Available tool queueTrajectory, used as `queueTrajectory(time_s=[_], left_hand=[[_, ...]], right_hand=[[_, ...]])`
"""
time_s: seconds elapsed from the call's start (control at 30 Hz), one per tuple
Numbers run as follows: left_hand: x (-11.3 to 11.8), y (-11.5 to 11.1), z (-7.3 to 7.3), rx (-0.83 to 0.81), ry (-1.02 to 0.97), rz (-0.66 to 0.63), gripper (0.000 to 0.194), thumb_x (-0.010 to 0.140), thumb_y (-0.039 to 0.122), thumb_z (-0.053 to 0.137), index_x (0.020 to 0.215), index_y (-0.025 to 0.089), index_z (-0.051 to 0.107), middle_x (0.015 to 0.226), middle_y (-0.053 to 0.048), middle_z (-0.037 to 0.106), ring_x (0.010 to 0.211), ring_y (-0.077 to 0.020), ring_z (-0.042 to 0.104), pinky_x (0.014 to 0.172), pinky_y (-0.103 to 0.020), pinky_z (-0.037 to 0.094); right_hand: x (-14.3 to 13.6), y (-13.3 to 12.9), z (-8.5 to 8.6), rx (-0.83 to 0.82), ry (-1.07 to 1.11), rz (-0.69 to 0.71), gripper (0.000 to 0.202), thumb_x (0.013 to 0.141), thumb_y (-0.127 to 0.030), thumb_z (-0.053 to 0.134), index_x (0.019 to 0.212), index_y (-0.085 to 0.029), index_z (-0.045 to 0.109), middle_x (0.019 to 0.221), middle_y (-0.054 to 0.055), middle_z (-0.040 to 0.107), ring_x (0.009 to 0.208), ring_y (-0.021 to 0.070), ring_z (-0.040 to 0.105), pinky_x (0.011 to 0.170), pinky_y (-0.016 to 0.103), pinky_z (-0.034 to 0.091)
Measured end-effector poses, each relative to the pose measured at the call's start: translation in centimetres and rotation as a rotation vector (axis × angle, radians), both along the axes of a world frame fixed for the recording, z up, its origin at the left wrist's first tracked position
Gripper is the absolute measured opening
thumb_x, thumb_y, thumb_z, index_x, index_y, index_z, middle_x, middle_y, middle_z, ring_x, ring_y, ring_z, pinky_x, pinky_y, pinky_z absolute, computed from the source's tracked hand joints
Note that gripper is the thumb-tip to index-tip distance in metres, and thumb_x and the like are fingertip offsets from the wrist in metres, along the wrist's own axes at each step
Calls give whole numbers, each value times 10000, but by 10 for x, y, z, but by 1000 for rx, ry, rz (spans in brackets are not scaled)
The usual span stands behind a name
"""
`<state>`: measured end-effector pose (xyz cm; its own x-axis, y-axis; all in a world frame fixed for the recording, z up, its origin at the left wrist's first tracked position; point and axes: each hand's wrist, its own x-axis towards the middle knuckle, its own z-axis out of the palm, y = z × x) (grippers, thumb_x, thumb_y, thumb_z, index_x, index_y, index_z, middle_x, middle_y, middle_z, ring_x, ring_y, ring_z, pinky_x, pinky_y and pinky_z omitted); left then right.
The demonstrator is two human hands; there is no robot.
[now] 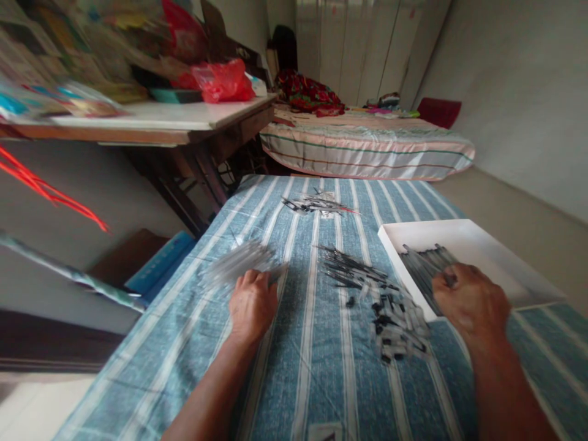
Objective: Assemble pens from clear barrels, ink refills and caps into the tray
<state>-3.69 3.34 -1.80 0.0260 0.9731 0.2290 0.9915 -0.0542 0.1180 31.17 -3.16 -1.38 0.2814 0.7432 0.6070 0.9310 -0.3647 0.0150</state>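
Tubes [241,263] lie slantwise, just beyond my curled left hand [253,303]. Right hand [473,300] curls by pens [420,263]; can't tell either grip.

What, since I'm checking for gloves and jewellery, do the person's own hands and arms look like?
Both the left hand and right hand are bare, without gloves. The left forearm and right forearm show no sleeve, watch or bracelet as far as the picture reaches. Blur and partly hidden fingers mean I can't rule out rings.
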Motion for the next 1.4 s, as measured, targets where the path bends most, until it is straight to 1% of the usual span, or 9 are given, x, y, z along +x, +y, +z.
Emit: queueTrajectory(time_s=[0.13,0.27,0.43,0.53,0.63,0.8,0.93,1.13,1.4], left_hand=[[6,0,1,-74,136,23,231,827,267,495,900,170,691,956,-110,629,912,-278,561,749,-347,444],[8,1,0,-88,152,29,244,847,255,462,898,166,683,963,-116,616,910,-288,550,735,-359,436],[7,2,-2,-98,159,23,211,843,207,466,860,130,661,962,-129,603,911,-282,539,744,-356,437],[5,0,-6,-91,181,-14,196,838,158,452,846,118,644,975,-132,596,916,-279,525,759,-356,441],[4,-3,-8,-67,167,-37,205,829,99,420,829,116,625,1006,-141,588,922,-271,523,774,-348,445],[5,-7,-7,-12,-78,-95,223,827,65,356,833,139,566,918,-124,578,819,-220,576,717,-313,466],[10,-10,-5,-26,-283,-189,211,830,107,358,784,174,553,810,-65,586,720,-172,604,696,-277,475],[19,-15,-4,-156,-670,-307,271,789,232,471,976,189,663,897,-57,710,799,-197,661,721,-277,495],[24,-25,7,-411,-945,-391,343,789,338,544,1034,160,704,671,-17,680,596,-160,580,578,-247,458]], right_hand=[[7,-6,4,-160,-3,-69,228,770,-303,515,733,-159,688,681,118,609,573,241,534,519,342,325],[6,-2,1,-13,-67,-25,246,781,-315,537,673,-142,675,649,127,594,580,245,534,517,341,318],[-32,8,-10,192,5,405,191,845,-253,515,728,-160,633,759,81,642,733,210,567,682,324,440],[-63,11,-20,113,61,642,174,876,-196,496,824,-151,657,878,90,658,848,204,571,781,321,449],[-86,13,-29,3,57,732,181,876,-167,493,875,-153,673,967,107,647,919,226,554,812,346,445],[-102,22,-37,-157,7,710,210,846,-107,508,959,-148,680,1116,155,609,1046,284,503,871,417,429],[-104,27,-42,-201,-9,694,253,821,-35,473,880,-155,687,1114,168,608,1083,293,474,901,449,413],[-101,27,-43,-124,41,804,230,833,-31,453,823,-136,658,1021,145,628,1021,267,494,901,416,408],[-103,19,-31,-5,108,1013,294,915,-76,347,892,-138,633,751,73,618,787,201,538,793,361,427]])
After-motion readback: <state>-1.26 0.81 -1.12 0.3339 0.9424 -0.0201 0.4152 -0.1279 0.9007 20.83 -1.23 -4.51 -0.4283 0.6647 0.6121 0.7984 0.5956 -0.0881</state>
